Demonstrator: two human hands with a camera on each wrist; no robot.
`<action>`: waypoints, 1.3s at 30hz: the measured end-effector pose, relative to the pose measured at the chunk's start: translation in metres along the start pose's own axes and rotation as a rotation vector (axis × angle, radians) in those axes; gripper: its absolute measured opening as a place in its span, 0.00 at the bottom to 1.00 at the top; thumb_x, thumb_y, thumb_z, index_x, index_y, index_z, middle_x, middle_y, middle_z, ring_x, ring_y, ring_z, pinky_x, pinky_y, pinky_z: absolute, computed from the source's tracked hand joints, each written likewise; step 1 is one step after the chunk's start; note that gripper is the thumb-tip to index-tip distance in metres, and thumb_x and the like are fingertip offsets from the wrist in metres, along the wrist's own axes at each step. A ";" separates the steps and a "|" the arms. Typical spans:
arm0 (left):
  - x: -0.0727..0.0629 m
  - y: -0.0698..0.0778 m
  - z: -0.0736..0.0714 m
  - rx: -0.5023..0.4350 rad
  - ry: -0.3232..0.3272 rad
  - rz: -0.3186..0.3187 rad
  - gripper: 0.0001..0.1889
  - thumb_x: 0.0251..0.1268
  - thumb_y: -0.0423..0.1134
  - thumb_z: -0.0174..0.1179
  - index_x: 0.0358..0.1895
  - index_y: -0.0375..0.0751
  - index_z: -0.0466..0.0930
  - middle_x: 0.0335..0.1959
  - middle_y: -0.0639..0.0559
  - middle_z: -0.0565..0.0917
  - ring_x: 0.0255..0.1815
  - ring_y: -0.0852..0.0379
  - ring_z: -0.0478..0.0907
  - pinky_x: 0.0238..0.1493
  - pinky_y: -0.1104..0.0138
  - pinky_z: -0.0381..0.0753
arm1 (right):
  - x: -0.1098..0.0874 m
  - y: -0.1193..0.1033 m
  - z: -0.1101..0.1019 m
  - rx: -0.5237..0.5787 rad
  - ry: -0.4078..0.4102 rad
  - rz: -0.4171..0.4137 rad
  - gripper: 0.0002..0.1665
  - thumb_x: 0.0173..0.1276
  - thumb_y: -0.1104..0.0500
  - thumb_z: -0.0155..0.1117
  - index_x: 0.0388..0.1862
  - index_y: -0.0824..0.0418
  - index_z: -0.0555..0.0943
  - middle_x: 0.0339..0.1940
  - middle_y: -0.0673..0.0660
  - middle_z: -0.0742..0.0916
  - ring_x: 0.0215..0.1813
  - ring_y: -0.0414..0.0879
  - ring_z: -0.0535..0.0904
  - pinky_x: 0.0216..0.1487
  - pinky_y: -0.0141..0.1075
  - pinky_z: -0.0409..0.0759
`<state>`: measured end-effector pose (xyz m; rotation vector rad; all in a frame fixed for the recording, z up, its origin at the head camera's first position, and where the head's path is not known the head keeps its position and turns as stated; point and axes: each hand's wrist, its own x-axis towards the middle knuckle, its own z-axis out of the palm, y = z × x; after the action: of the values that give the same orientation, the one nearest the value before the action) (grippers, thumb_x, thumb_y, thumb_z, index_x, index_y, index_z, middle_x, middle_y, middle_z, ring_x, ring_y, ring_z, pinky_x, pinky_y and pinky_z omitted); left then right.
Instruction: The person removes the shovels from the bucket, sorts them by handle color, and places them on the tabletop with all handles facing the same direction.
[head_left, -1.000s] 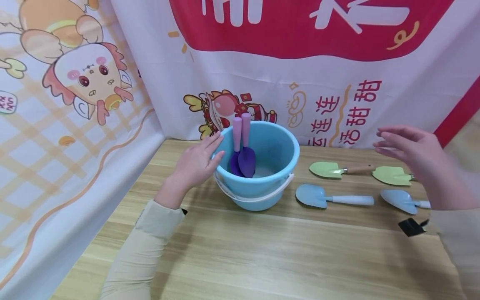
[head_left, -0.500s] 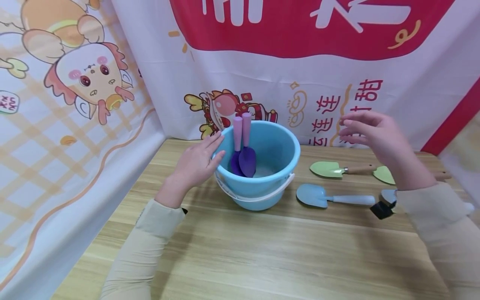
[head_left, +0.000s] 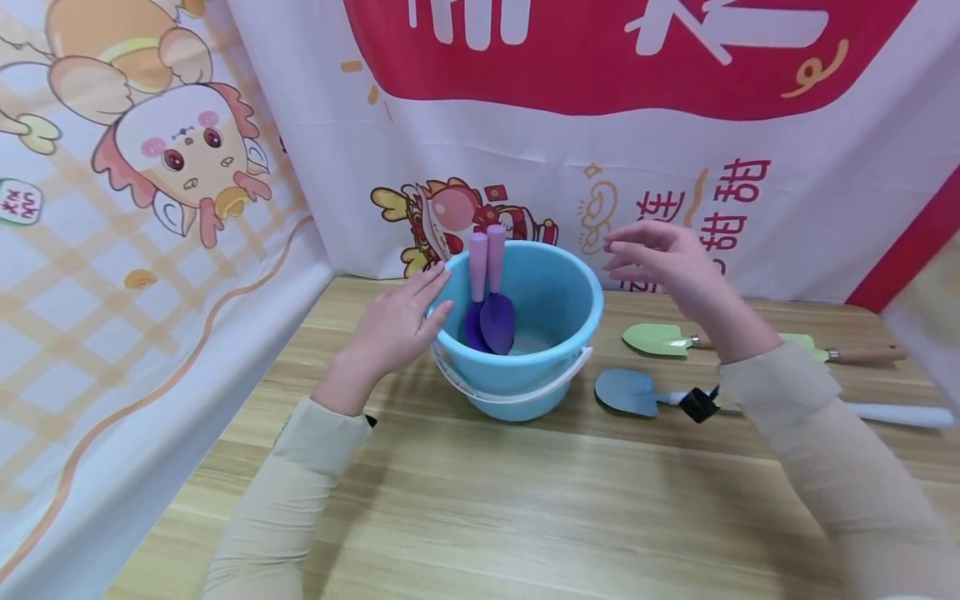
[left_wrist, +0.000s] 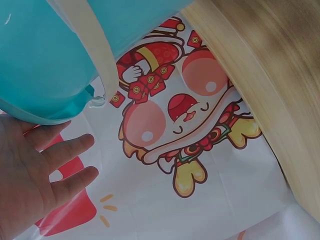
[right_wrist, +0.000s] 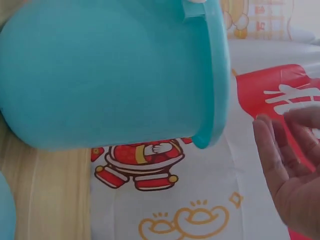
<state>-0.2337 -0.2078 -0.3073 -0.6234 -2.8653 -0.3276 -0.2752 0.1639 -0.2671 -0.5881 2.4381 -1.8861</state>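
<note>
A light blue bucket (head_left: 551, 357) with a white handle (head_left: 517, 397) stands upright on the table. Two purple trowels with pink grips lean inside its left side, the front trowel (head_left: 498, 323) partly covering the rear trowel (head_left: 477, 275). My left hand (head_left: 396, 323) rests on the bucket's left rim, fingers extended; the left wrist view shows the fingers (left_wrist: 70, 152) spread beside the rim. Above and just right of the bucket hovers my right hand (head_left: 667, 260), its fingers slightly bent and holding nothing. In the right wrist view that hand (right_wrist: 295, 175) is apart from the bucket wall (right_wrist: 110, 80).
Right of the bucket lie a green trowel (head_left: 655, 339) and a pale blue shovel (head_left: 627, 392). Farther right, a second green trowel (head_left: 866, 354) and another shovel's white handle (head_left: 900, 414) are partly hidden by my right arm. A printed cloth (head_left: 465, 142) hangs behind the table.
My right hand has moved left, from over the far trowels to beside the bucket's rim. The left hand, bucket and purple trowels have stayed in place.
</note>
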 end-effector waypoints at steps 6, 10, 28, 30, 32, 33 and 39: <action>0.000 0.000 -0.002 -0.001 0.002 0.001 0.33 0.84 0.56 0.38 0.82 0.41 0.57 0.83 0.46 0.55 0.81 0.38 0.53 0.75 0.40 0.60 | 0.023 0.005 0.014 0.059 -0.139 -0.078 0.18 0.77 0.58 0.62 0.59 0.66 0.82 0.54 0.60 0.86 0.50 0.47 0.87 0.52 0.39 0.86; 0.000 0.000 -0.002 0.006 0.001 0.002 0.33 0.84 0.56 0.38 0.82 0.41 0.57 0.83 0.46 0.56 0.81 0.39 0.53 0.74 0.41 0.61 | 0.034 0.004 0.026 0.004 -0.187 -0.064 0.21 0.76 0.57 0.63 0.62 0.67 0.81 0.58 0.67 0.84 0.53 0.49 0.86 0.55 0.42 0.85; 0.002 0.001 -0.002 0.007 -0.016 -0.004 0.33 0.83 0.57 0.40 0.82 0.43 0.57 0.83 0.47 0.55 0.81 0.39 0.52 0.74 0.40 0.60 | 0.056 -0.004 0.063 -0.289 -0.295 -0.127 0.27 0.75 0.57 0.65 0.71 0.60 0.77 0.69 0.59 0.80 0.66 0.56 0.79 0.66 0.56 0.77; 0.001 0.000 -0.002 0.007 -0.019 -0.009 0.33 0.83 0.56 0.40 0.82 0.43 0.56 0.83 0.47 0.55 0.82 0.40 0.52 0.75 0.41 0.60 | 0.059 -0.005 0.066 -0.320 -0.306 -0.146 0.28 0.75 0.58 0.65 0.73 0.59 0.75 0.70 0.61 0.79 0.66 0.58 0.79 0.66 0.58 0.75; 0.001 0.000 -0.002 0.009 -0.019 -0.010 0.33 0.83 0.56 0.40 0.82 0.43 0.56 0.83 0.47 0.55 0.82 0.40 0.51 0.75 0.41 0.60 | 0.061 -0.005 0.070 -0.342 -0.314 -0.164 0.30 0.75 0.59 0.65 0.74 0.59 0.74 0.71 0.61 0.78 0.67 0.59 0.78 0.67 0.60 0.74; 0.001 0.000 -0.002 0.009 -0.018 -0.010 0.33 0.83 0.56 0.40 0.82 0.43 0.56 0.83 0.47 0.55 0.82 0.40 0.51 0.75 0.41 0.60 | 0.062 -0.005 0.072 -0.348 -0.317 -0.174 0.31 0.75 0.60 0.65 0.75 0.58 0.73 0.71 0.61 0.77 0.67 0.59 0.78 0.67 0.61 0.73; 0.001 0.001 -0.003 -0.001 -0.015 -0.002 0.33 0.83 0.55 0.41 0.82 0.42 0.57 0.82 0.45 0.56 0.81 0.39 0.53 0.74 0.41 0.60 | 0.068 -0.003 0.082 -0.349 -0.321 -0.238 0.34 0.74 0.63 0.65 0.77 0.57 0.70 0.73 0.60 0.75 0.68 0.61 0.77 0.65 0.60 0.76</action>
<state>-0.2339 -0.2074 -0.3042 -0.6266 -2.8807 -0.3255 -0.3187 0.0670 -0.2721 -1.1402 2.5748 -1.2904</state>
